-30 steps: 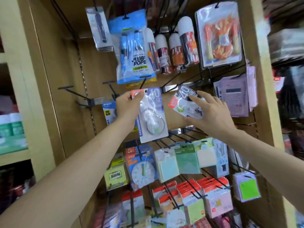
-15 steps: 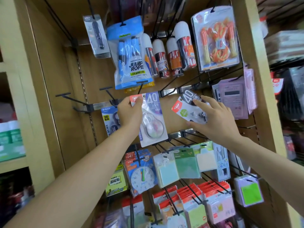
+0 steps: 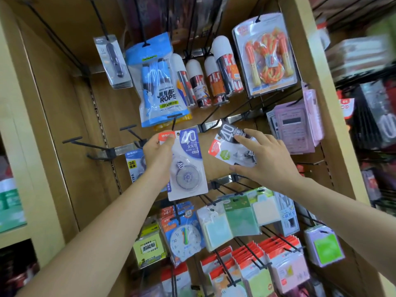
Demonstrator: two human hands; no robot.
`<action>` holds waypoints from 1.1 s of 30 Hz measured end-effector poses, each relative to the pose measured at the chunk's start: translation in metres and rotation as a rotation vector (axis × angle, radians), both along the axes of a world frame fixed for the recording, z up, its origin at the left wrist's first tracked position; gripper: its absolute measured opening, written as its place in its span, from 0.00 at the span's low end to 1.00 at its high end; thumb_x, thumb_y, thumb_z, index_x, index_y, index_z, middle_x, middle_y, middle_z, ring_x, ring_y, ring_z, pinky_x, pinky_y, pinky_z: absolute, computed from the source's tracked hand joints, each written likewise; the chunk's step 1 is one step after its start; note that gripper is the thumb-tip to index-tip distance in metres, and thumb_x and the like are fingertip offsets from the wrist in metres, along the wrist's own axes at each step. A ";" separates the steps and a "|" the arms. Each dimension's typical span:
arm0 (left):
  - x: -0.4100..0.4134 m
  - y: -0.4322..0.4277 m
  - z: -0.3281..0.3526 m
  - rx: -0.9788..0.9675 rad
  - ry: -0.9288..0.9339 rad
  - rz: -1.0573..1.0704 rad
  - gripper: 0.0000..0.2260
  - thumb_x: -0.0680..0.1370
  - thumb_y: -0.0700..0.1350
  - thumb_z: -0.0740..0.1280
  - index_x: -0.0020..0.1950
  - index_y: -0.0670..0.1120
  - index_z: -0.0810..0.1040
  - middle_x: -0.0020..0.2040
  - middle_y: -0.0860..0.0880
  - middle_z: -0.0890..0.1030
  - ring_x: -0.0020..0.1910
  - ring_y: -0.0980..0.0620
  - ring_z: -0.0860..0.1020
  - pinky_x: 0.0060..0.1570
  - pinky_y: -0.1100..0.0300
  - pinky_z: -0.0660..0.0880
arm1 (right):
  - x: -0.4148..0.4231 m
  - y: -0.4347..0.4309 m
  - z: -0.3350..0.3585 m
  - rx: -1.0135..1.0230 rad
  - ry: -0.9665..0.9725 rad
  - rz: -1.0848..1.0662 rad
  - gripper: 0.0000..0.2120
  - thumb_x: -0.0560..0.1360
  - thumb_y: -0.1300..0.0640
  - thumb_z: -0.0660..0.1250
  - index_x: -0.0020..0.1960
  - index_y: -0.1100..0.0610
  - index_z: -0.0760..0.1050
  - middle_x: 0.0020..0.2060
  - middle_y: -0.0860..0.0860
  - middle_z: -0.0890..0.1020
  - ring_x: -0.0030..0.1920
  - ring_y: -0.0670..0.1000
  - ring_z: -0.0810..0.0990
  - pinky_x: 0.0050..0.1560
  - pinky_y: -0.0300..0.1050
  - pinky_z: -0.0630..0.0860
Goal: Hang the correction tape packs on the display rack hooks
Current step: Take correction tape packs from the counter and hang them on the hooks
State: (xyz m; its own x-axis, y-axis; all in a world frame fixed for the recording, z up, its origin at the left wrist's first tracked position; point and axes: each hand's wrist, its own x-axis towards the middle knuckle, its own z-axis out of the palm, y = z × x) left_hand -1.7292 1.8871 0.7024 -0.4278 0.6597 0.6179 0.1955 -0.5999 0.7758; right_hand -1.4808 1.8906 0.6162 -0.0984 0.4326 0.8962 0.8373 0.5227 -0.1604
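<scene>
Two correction tape packs are being held up to the middle rail [image 3: 215, 124] of the display rack. The blue pack [image 3: 188, 166] is being pinched at its red top corner by the left hand [image 3: 158, 155] and is hanging upright, its hang hole just below the tip of a black hook [image 3: 173, 123]. The grey pack [image 3: 231, 147] is being clamped by the right hand [image 3: 265, 159], fingers spread over its face and thumb under its lower edge; it is being held tilted, near the neighbouring hook [image 3: 209, 117] but apart from it. Neither pack is on a hook yet, so threading is judged to be the step in hand. Next, the blue pack's hole is needing to be aligned with the hook tip and slid back along the wire, and the grey pack is needing to be levelled first.
</scene>
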 end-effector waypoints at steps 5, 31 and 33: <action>0.002 -0.002 0.007 0.018 0.080 0.014 0.03 0.81 0.45 0.68 0.52 0.50 0.82 0.48 0.49 0.86 0.50 0.49 0.85 0.50 0.51 0.83 | -0.002 0.010 -0.007 -0.025 0.015 -0.006 0.37 0.71 0.31 0.68 0.75 0.44 0.65 0.74 0.50 0.67 0.70 0.57 0.68 0.67 0.60 0.67; -0.004 0.007 0.009 0.323 0.353 0.137 0.05 0.81 0.40 0.67 0.51 0.51 0.78 0.50 0.57 0.80 0.52 0.62 0.78 0.52 0.59 0.75 | -0.007 0.073 -0.025 -0.351 -0.148 0.117 0.27 0.67 0.32 0.70 0.62 0.42 0.79 0.54 0.40 0.83 0.48 0.46 0.80 0.44 0.48 0.81; -0.003 0.009 0.006 0.317 0.347 0.157 0.06 0.81 0.41 0.67 0.51 0.50 0.82 0.44 0.64 0.79 0.48 0.66 0.77 0.51 0.58 0.77 | -0.007 0.075 -0.029 -0.277 -0.123 0.097 0.28 0.66 0.31 0.70 0.62 0.42 0.78 0.55 0.40 0.82 0.49 0.46 0.79 0.46 0.51 0.81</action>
State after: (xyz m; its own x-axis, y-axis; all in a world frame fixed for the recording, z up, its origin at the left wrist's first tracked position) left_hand -1.7322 1.8959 0.7081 -0.2407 0.3602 0.9013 0.5166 -0.7386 0.4331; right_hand -1.4878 1.9654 0.5868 -0.2509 0.6421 0.7244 0.8079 0.5512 -0.2088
